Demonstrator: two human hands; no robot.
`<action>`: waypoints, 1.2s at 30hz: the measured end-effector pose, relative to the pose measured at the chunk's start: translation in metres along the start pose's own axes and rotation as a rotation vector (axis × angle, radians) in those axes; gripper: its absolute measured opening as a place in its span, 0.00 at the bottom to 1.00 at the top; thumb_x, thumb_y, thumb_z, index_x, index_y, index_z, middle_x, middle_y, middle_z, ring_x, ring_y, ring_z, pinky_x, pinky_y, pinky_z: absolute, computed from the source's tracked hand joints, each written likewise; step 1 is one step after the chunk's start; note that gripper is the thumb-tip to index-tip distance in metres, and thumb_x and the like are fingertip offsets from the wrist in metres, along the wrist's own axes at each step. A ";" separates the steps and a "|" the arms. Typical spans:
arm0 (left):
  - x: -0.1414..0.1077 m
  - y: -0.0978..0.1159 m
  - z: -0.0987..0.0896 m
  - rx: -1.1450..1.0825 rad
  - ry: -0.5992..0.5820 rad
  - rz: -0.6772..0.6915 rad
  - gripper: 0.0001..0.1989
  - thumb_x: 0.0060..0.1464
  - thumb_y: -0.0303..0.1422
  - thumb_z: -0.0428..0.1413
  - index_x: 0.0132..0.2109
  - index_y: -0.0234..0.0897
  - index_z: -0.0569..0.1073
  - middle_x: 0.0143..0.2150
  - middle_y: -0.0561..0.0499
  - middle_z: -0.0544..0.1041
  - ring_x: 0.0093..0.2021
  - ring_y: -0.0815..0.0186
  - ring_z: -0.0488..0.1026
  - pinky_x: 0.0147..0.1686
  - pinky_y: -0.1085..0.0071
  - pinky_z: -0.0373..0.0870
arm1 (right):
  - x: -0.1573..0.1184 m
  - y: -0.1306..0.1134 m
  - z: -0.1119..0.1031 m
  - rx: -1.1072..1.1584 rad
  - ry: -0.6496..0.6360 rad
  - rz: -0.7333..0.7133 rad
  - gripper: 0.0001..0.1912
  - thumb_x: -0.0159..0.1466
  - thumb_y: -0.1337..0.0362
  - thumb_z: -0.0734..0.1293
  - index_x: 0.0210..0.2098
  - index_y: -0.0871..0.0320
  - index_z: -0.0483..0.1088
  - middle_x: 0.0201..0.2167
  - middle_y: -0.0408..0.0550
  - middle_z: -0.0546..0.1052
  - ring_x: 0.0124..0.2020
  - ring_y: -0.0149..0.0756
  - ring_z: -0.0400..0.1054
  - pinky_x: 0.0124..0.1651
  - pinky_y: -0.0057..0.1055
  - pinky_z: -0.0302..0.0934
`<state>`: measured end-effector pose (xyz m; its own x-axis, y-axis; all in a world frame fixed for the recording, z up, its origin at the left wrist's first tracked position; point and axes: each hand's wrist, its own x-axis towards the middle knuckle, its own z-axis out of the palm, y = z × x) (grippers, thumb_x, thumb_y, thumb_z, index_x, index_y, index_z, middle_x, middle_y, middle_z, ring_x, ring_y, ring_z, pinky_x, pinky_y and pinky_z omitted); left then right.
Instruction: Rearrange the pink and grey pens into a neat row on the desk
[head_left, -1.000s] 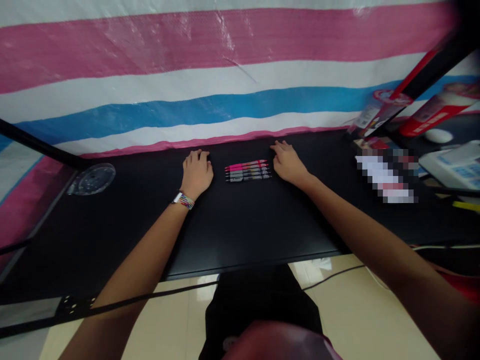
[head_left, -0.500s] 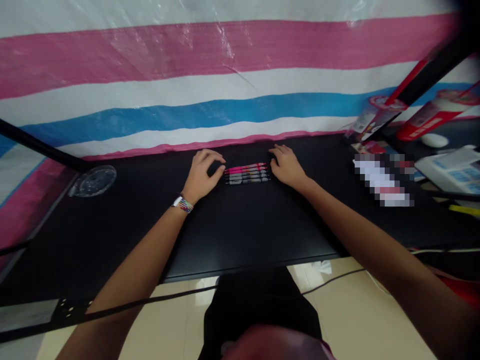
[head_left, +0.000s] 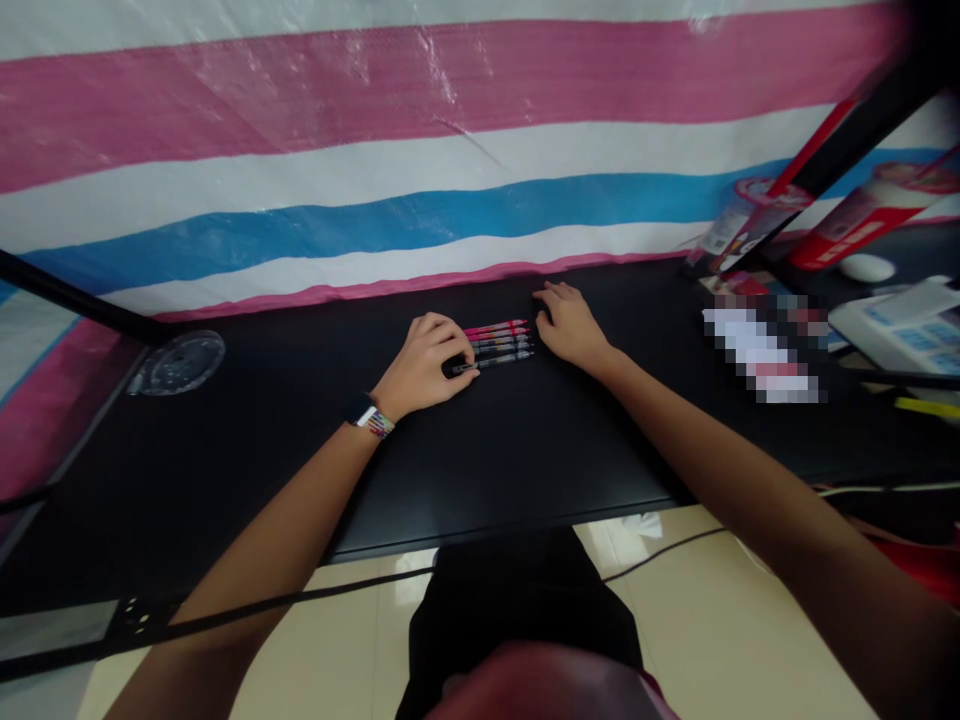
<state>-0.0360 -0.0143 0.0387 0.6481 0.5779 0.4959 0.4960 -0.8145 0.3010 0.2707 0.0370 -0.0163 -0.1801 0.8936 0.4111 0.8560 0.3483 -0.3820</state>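
A row of pens lies side by side on the black desk [head_left: 450,470], pointing left to right. Pink-red pens [head_left: 499,329] are at the back, and grey and black ones [head_left: 501,345] lie in front. My left hand [head_left: 429,362], with a patterned band at its wrist, is over their left ends. Its thumb and index finger close around the nearest black pen [head_left: 504,359], which still lies on the desk; the other fingers hide the ends of the pens behind. To the right of the row, my right hand [head_left: 570,325] rests on the desk, fingers apart, holding nothing.
A clear plastic lid [head_left: 180,362] lies at the left. Two drink cups, one clear [head_left: 742,230] and one red [head_left: 862,220], stand at the back right near a white mouse [head_left: 867,267]. A striped sheet [head_left: 450,150] hangs behind the desk.
My left hand has moved right and slightly toward me, onto the pens' left ends, and its thumb and index finger have closed at the nearest pen. My right hand stays beside the row.
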 end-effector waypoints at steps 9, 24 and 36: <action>0.005 0.020 0.006 -0.274 0.262 -0.191 0.03 0.62 0.31 0.70 0.42 0.41 0.83 0.41 0.50 0.87 0.43 0.59 0.82 0.51 0.57 0.76 | 0.006 -0.010 -0.016 0.414 0.270 0.039 0.16 0.75 0.56 0.64 0.47 0.55 0.83 0.50 0.57 0.86 0.55 0.54 0.81 0.66 0.54 0.71; 0.005 0.006 0.015 -0.427 0.471 -0.267 0.04 0.63 0.32 0.71 0.44 0.43 0.84 0.43 0.49 0.83 0.44 0.61 0.82 0.48 0.61 0.81 | -0.006 -0.055 -0.037 1.310 -0.169 0.167 0.17 0.59 0.51 0.86 0.40 0.54 0.87 0.25 0.43 0.81 0.25 0.34 0.75 0.29 0.32 0.76; 0.005 0.007 0.010 -0.366 0.429 -0.319 0.05 0.65 0.31 0.67 0.48 0.42 0.85 0.48 0.47 0.86 0.49 0.58 0.84 0.55 0.57 0.82 | -0.007 -0.061 -0.032 1.357 -0.085 0.293 0.19 0.54 0.49 0.88 0.34 0.55 0.87 0.25 0.43 0.79 0.24 0.32 0.71 0.35 0.38 0.82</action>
<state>-0.0233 -0.0167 0.0354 0.1758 0.7843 0.5949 0.3482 -0.6148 0.7077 0.2349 0.0008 0.0309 -0.1483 0.9782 0.1453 -0.2583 0.1035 -0.9605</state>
